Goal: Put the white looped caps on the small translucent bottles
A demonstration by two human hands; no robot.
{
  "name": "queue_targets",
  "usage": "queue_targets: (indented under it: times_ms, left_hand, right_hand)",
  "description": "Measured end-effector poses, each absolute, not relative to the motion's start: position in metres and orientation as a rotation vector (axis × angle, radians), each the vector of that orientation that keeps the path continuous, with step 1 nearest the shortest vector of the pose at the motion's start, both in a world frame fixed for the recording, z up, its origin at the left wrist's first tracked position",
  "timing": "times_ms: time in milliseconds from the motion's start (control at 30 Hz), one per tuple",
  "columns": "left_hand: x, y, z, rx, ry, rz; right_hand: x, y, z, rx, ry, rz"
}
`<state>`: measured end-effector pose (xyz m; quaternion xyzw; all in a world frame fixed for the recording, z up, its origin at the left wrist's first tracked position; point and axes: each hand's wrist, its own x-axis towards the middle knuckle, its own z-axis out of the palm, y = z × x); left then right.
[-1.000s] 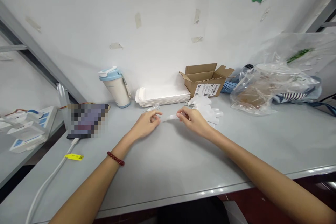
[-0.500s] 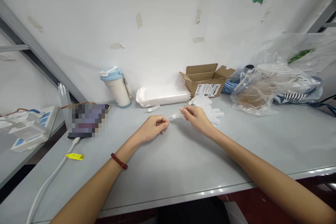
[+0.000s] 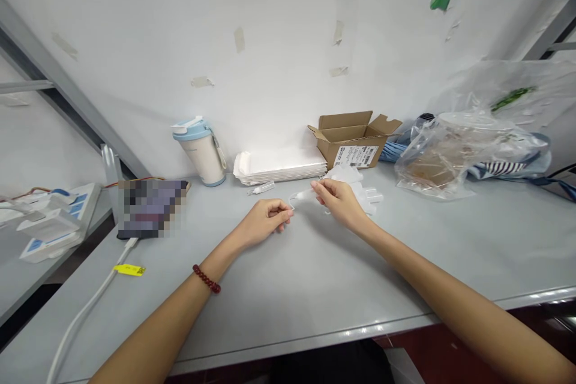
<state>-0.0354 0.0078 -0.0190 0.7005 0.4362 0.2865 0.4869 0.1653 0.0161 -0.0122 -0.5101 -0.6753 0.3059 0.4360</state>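
My left hand [image 3: 266, 219] is closed in a pinch, with thumb and forefinger on a tiny white piece [image 3: 292, 207] that is too small to name. My right hand [image 3: 338, 199] grips a small translucent bottle with a thin nozzle [image 3: 304, 195], tilted so that its tip points left at that piece. Whether the tip touches it I cannot tell. Beyond my left hand lies a small clear tube with a narrow tip [image 3: 263, 188]. Behind my right hand, partly hidden, are crumpled white plastic [image 3: 345, 174] and several clear tubes [image 3: 372, 197].
Along the wall stand a cream tumbler with a blue lid [image 3: 200, 153], a stack of white trays [image 3: 283, 166] and an open cardboard box [image 3: 355, 147]. Right of these lies a clear plastic bag [image 3: 432, 168]. On the left are a blurred phone [image 3: 155, 207] with a white cable [image 3: 92, 300] and a power strip [image 3: 67, 222].
The view has tilted up slightly. Both hands keep nearly the same pose, and the bottle's tip stays close to the white piece in my left hand.
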Motion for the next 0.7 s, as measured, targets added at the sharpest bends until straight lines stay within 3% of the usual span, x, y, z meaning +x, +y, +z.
queue_targets:
  times_ms: [700]
  left_hand:
    - [-0.0351, 0.0122, -0.0202, 1.567, 1.219, 0.8]
  right_hand:
    - [0.1674, 0.0172, -0.0111, -1.222, -1.646, 0.834]
